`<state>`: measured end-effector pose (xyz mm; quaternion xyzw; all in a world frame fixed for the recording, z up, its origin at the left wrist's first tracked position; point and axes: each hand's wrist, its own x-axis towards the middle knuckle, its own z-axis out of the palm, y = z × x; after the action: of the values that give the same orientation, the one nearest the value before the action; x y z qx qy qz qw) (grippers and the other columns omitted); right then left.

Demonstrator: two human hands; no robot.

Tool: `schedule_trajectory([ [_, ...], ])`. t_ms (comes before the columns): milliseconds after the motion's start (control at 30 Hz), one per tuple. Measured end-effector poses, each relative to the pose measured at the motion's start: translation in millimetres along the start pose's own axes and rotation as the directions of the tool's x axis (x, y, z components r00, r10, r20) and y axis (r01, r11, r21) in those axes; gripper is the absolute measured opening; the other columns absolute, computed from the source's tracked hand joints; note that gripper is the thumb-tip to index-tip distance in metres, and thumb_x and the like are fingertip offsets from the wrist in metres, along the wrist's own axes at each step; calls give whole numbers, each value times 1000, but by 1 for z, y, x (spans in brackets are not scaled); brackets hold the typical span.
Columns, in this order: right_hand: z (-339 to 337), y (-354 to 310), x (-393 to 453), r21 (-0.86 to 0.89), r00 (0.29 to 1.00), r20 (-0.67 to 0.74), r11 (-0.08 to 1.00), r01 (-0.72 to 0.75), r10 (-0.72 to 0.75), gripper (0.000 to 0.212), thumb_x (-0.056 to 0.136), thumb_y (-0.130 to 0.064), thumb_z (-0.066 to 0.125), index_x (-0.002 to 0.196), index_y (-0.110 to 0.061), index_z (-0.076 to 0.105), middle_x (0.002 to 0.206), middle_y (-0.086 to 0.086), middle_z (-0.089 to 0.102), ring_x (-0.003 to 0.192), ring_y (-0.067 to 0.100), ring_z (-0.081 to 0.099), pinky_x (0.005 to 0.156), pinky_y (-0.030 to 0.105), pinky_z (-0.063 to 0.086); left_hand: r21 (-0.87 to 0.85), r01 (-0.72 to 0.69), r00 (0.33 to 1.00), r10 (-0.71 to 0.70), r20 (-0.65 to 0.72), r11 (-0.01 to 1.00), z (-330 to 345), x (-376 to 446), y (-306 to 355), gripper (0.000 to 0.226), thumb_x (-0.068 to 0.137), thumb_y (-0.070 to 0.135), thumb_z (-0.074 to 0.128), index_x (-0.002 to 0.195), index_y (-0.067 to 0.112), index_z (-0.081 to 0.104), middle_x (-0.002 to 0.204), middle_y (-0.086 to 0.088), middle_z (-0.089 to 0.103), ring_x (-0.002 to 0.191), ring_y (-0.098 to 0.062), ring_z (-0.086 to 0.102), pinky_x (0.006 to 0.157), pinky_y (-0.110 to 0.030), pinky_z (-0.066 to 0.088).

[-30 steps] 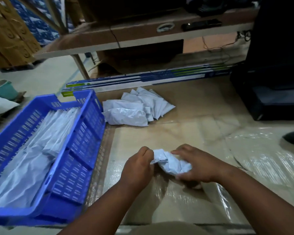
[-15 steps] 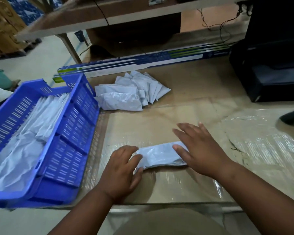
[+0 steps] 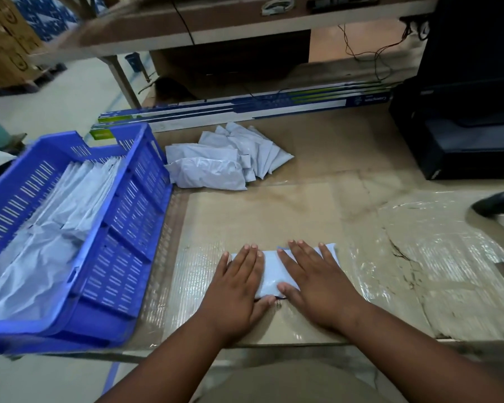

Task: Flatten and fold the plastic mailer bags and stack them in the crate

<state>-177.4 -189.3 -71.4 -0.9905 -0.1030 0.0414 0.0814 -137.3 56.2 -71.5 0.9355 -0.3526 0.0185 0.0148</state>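
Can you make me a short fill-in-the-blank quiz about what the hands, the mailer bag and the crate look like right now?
1. Both hands, left hand and right hand, press flat on one mailer bag with ____ fingers.
2. The crate is coloured ____.
3. The pile of unfolded bags lies on the crate's ____ side.

Missing words: straight; blue; right
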Motion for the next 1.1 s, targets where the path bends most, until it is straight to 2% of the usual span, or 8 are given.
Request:
schedule_trajectory([
  [67,-6,-1,2,9,1000,1,1000,-30,30,77,104,-70,14,169,-28,11,177,0,7,163,17,2,130,52,0,-50,13,998,-16,-59,999,-8,4,2,76,111,59,23,169,10,16,178,-8,8,165,-21,1,131,-54,16],
  [167,-13,-2,5,-9,997,-54,999,-47,46,76,105,-67,17,168,-25,18,176,2,13,163,19,7,131,52,2,-97,47,991,-59,-124,994,-13,14,6,70,111,47,24,169,8,15,178,-10,6,165,-22,1,133,-46,12],
  [300,-23,-4,7,-44,995,-99,998,-37,33,73,106,-58,19,166,-18,26,175,7,19,162,24,14,130,55,9,-109,99,994,-103,-27,989,8,27,10,72,109,47,25,169,8,14,178,-10,1,165,-22,-1,133,-44,10],
  [433,-32,-11,15,-152,985,-158,988,38,-63,66,105,-47,28,159,-11,41,168,14,35,157,30,29,128,59,20,-67,147,985,-140,101,987,23,26,11,74,108,51,17,170,11,6,177,-7,-7,164,-21,-8,133,-46,4],
  [533,-23,-16,24,-261,983,-73,954,146,-170,65,105,-44,36,156,-7,45,165,17,40,156,32,32,129,60,14,-67,142,986,-134,103,988,22,28,12,75,108,51,16,170,10,8,177,-10,-5,164,-23,-8,132,-48,6],
  [667,-3,-23,28,-295,986,-2,942,161,-169,72,106,-45,16,160,-3,37,167,20,34,158,34,25,130,56,2,-56,138,987,-133,90,989,24,29,13,73,108,47,23,168,7,20,176,-16,9,164,-29,6,130,-52,18],
  [833,10,-15,23,-256,983,-55,954,156,-175,67,110,-43,27,162,-2,31,170,19,28,160,34,21,129,57,12,-59,141,988,-136,74,988,26,29,13,73,106,45,28,167,6,22,176,-16,11,164,-29,7,131,-52,18],
  [1100,18,-12,22,-115,990,-62,986,117,-124,69,110,-49,25,167,-11,21,176,10,13,163,26,7,131,51,8,-88,126,991,-121,65,988,26,26,11,72,107,45,22,169,7,16,177,-14,4,165,-26,0,133,-50,12],
])
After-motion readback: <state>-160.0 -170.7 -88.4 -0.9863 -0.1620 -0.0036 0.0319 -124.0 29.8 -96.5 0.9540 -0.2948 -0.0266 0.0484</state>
